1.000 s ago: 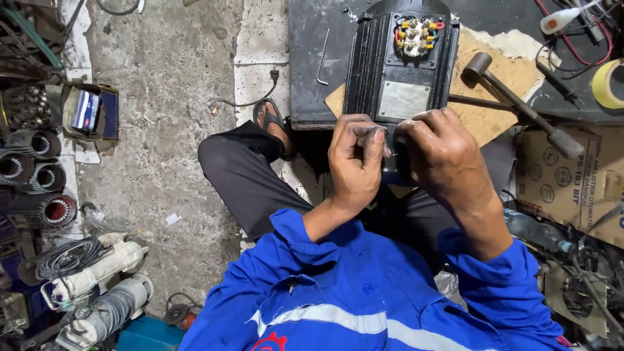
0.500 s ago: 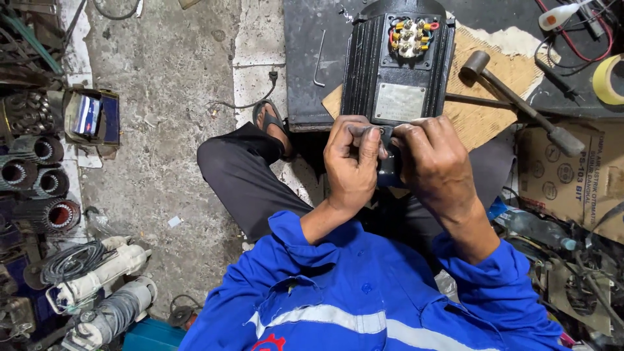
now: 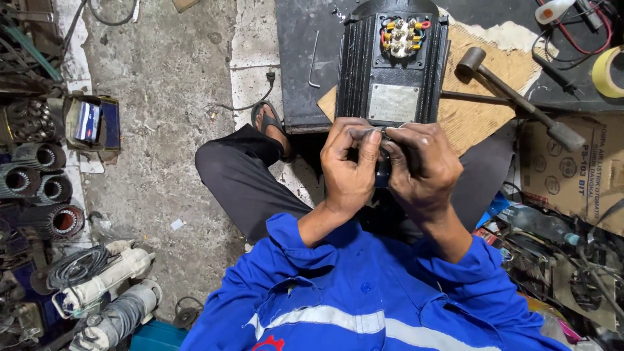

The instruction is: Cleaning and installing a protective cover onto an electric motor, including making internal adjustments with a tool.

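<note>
Seated on a grey concrete floor [image 3: 162, 130], knees spread, blue work shirt with a pale reflective stripe [image 3: 364, 305] filling the lower edge of the view. Directly ahead, on a dark mat [image 3: 305, 58] and a sheet of brown cardboard [image 3: 474, 110], a black ribbed electric motor [image 3: 393, 65] — terminal box open at its far end, coloured wire lugs showing, a grey nameplate on the near face. To the right of the motor, on the cardboard's edge, a hammer [image 3: 513, 97] lying aslant; beyond it a roll of yellow tape [image 3: 608, 71] at the right border. Along the left edge of the floor, wound stators [image 3: 39, 182] in a row and grey cylindrical pump bodies [image 3: 110, 299] near the bottom corner. A sandalled foot [image 3: 270, 127] by the mat's near corner. Just in front of the motor's near face, left hand [image 3: 351, 166] and right hand [image 3: 419, 166] pressed together, fingers curled and pinching a small dark part [image 3: 383, 170] between them — mostly hidden by the fingers, kind not discernible.
</note>
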